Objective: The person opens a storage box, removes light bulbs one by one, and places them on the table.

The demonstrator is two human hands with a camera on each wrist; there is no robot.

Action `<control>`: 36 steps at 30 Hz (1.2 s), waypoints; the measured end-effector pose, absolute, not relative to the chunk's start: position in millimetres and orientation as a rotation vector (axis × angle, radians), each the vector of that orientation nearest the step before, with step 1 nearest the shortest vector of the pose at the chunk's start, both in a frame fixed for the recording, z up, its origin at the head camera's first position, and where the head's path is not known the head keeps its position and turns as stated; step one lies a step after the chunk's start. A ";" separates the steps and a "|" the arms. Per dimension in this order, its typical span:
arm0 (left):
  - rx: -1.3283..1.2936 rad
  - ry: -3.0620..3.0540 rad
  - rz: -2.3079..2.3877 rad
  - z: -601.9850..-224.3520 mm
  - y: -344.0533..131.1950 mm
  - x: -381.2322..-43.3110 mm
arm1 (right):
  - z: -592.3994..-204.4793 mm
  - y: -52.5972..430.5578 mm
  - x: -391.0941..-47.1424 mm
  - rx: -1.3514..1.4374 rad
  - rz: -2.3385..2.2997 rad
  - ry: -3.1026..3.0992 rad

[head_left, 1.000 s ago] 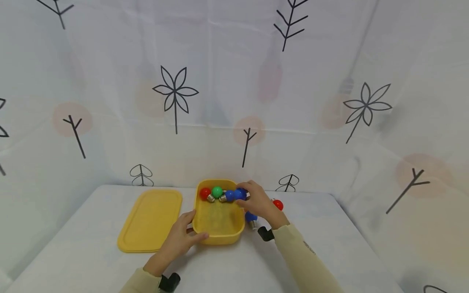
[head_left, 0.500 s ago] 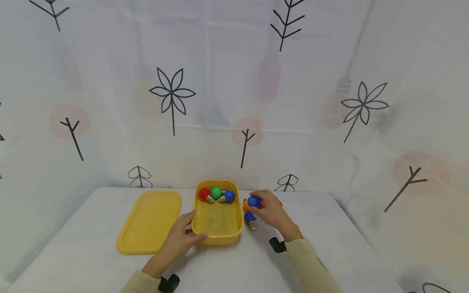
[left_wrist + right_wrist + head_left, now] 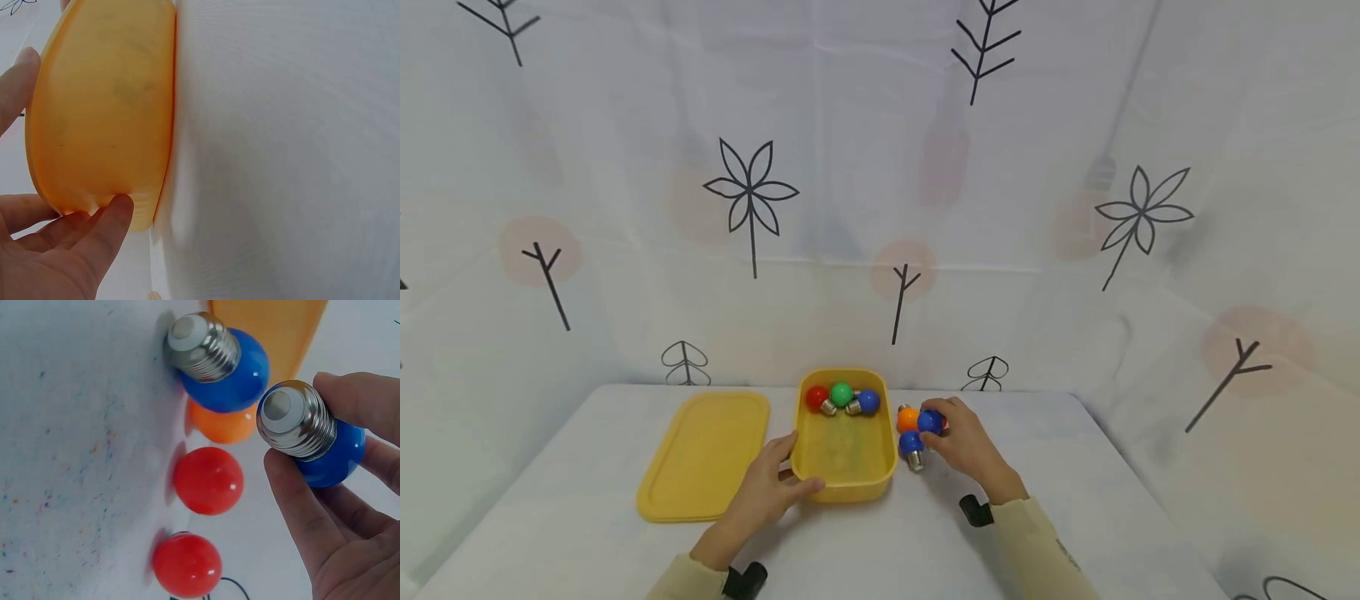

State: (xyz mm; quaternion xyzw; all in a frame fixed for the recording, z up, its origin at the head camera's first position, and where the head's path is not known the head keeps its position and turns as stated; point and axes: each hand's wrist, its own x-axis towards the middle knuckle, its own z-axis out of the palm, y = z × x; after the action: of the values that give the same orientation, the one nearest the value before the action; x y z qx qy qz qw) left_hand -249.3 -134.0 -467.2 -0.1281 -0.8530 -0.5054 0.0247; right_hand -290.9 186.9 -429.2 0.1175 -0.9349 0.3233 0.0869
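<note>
My right hand (image 3: 962, 442) pinches a blue light bulb (image 3: 331, 450) between thumb and fingers, its metal screw base toward the wrist camera. It is held to the right of a yellow plastic box (image 3: 842, 458). Below it on the table lie another blue bulb (image 3: 912, 442), an orange bulb (image 3: 907, 419) and two red bulbs, one nearer (image 3: 208, 481) and one farther (image 3: 187, 565) in the right wrist view. My left hand (image 3: 767, 483) grips the box's near left corner, fingers against the wall. Inside, at the far end, lie a red bulb (image 3: 817, 397), a green bulb (image 3: 842, 394) and a blue bulb (image 3: 868, 402).
A flat yellow lid (image 3: 703, 458) lies on the white table (image 3: 880, 550) left of the box. A pale curtain (image 3: 850, 208) with printed plants hangs behind the table and along both sides.
My right hand has carried the blue bulb from over the box's far right rim rightward and toward me, above the loose bulbs. My left hand has stayed on the box.
</note>
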 end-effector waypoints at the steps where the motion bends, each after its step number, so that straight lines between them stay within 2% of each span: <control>1: -0.400 -2.638 -1.560 -467.0 -133.6 -249.3 | -429.7 187.6 -290.7 0.349 0.969 -2.787; 36: -0.370 -2.649 -1.550 -466.2 -132.2 -247.9 | -455.2 199.4 -297.9 0.223 0.865 -2.945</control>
State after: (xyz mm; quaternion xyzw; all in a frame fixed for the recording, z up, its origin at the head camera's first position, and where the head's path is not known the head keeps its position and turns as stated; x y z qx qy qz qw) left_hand -247.9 -132.2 -466.2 -0.1197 -0.8566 -0.5014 0.0252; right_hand -297.9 199.4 -455.2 0.0724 -0.9565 0.2809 0.0318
